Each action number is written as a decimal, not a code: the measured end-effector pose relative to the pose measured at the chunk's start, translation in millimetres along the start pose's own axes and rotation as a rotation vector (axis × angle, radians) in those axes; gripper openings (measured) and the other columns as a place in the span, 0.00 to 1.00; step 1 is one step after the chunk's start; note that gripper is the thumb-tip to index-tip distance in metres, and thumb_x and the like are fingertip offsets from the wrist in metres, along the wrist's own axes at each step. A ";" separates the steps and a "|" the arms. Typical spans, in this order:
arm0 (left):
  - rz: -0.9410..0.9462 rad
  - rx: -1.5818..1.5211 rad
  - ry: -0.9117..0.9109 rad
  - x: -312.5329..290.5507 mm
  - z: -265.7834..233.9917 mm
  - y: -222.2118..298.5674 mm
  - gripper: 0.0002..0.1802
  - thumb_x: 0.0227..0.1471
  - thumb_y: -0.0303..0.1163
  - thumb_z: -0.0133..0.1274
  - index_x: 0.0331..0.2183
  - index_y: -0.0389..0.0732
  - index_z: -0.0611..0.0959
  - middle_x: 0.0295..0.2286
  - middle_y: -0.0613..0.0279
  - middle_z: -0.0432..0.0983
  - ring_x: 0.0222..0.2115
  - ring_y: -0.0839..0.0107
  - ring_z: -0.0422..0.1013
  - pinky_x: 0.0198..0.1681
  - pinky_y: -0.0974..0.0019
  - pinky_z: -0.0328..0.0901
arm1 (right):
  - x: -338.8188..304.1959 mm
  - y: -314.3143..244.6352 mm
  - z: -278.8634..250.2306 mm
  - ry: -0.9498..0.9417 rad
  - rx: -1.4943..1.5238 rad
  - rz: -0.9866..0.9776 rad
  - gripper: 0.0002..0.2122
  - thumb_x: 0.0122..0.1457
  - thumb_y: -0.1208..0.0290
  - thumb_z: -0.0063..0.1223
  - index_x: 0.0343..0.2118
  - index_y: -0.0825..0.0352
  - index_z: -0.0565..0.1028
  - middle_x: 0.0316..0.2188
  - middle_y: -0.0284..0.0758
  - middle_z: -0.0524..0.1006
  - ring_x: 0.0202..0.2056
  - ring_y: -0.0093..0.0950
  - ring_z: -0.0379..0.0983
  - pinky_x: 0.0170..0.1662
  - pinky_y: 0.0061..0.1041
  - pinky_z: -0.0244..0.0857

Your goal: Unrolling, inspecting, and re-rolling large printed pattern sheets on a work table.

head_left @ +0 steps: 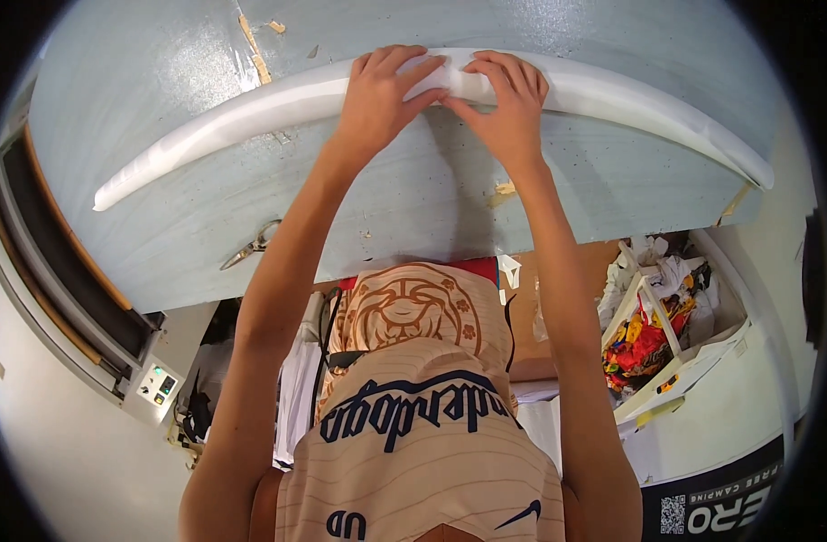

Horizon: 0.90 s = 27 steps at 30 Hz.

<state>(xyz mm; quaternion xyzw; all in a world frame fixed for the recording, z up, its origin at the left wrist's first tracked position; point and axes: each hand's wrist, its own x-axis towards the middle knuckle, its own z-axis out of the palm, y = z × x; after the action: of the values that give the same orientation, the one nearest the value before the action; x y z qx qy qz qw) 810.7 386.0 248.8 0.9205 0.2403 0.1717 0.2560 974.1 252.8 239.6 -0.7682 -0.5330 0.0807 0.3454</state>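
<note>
A long, thin white roll point(278, 107), of paper or film by its look, lies across the far part of the pale blue table point(404, 181). My left hand point(385, 90) grips it just left of its middle, fingers over the top and thumb along the near side. Close beside it, my right hand point(508, 99) holds the same roll in a similar way. The thumbs nearly meet at the roll's near edge. Whether its layers are fully wound cannot be seen under my fingers.
Scissors point(251, 246) lie by the table's near edge, left of my left forearm. Yellowish worn patches point(253, 50) mark the tabletop. Below right stands a white divided bin point(666, 316) with colourful and white scraps. A machine with a control panel point(158, 387) is at lower left.
</note>
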 end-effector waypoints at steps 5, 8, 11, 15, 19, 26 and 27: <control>0.036 0.178 -0.002 0.7 -4.0 -13.6 0.20 0.59 0.44 0.60 0.50 0.47 0.85 0.48 0.62 0.80 0.48 0.58 0.75 0.51 0.55 0.65 | 7.3 3.5 -11.6 -0.141 -0.089 -0.095 0.31 0.45 0.60 0.76 0.54 0.57 0.77 0.56 0.28 0.75 0.59 0.33 0.67 0.65 0.42 0.52; -0.099 0.257 -0.189 9.8 -15.1 -28.8 0.21 0.61 0.47 0.57 0.51 0.45 0.84 0.45 0.59 0.80 0.45 0.57 0.75 0.49 0.54 0.66 | 19.8 12.5 -22.3 -0.242 -0.301 -0.158 0.34 0.45 0.62 0.75 0.59 0.58 0.74 0.57 0.32 0.73 0.60 0.35 0.66 0.66 0.43 0.53; -0.086 0.255 -0.252 5.5 -23.3 -42.3 0.25 0.61 0.51 0.57 0.51 0.44 0.82 0.41 0.58 0.80 0.42 0.55 0.75 0.48 0.53 0.66 | 35.8 30.5 -26.5 -0.347 -0.274 -0.211 0.35 0.46 0.62 0.75 0.60 0.58 0.73 0.57 0.34 0.72 0.60 0.36 0.66 0.66 0.42 0.54; -0.006 0.215 -0.263 -5.8 -37.4 -27.7 0.37 0.48 0.54 0.67 0.55 0.45 0.79 0.44 0.56 0.77 0.47 0.54 0.73 0.49 0.51 0.65 | 42.0 25.5 -39.9 -0.488 -0.181 -0.175 0.36 0.46 0.62 0.75 0.60 0.59 0.73 0.54 0.34 0.73 0.57 0.36 0.67 0.63 0.40 0.57; -0.051 0.289 -0.372 -14.3 -37.2 -22.5 0.44 0.37 0.48 0.74 0.55 0.45 0.75 0.47 0.56 0.73 0.49 0.54 0.71 0.50 0.49 0.68 | 39.6 17.0 -45.0 -0.544 -0.214 -0.179 0.35 0.41 0.63 0.76 0.56 0.59 0.75 0.48 0.36 0.74 0.53 0.38 0.69 0.59 0.38 0.61; -0.083 0.286 -0.426 -26.9 -41.2 -18.9 0.32 0.38 0.38 0.72 0.46 0.43 0.76 0.40 0.56 0.76 0.40 0.52 0.77 0.42 0.52 0.73 | 34.0 2.1 -47.6 -0.687 -0.311 -0.155 0.27 0.39 0.69 0.73 0.46 0.62 0.75 0.42 0.37 0.76 0.47 0.39 0.74 0.51 0.39 0.69; -0.067 0.260 -0.402 -26.9 -46.7 -13.8 0.31 0.37 0.35 0.70 0.45 0.43 0.76 0.38 0.55 0.77 0.38 0.51 0.77 0.41 0.51 0.73 | 33.3 -1.9 -53.6 -0.671 -0.322 -0.164 0.27 0.39 0.69 0.73 0.46 0.62 0.75 0.42 0.37 0.76 0.47 0.39 0.74 0.51 0.39 0.69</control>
<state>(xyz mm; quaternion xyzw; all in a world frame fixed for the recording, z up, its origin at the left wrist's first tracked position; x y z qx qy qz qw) 763.1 400.3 273.7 0.9529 0.2348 -0.0561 0.1833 1013.0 258.5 289.1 -0.6981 -0.6822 0.2153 0.0319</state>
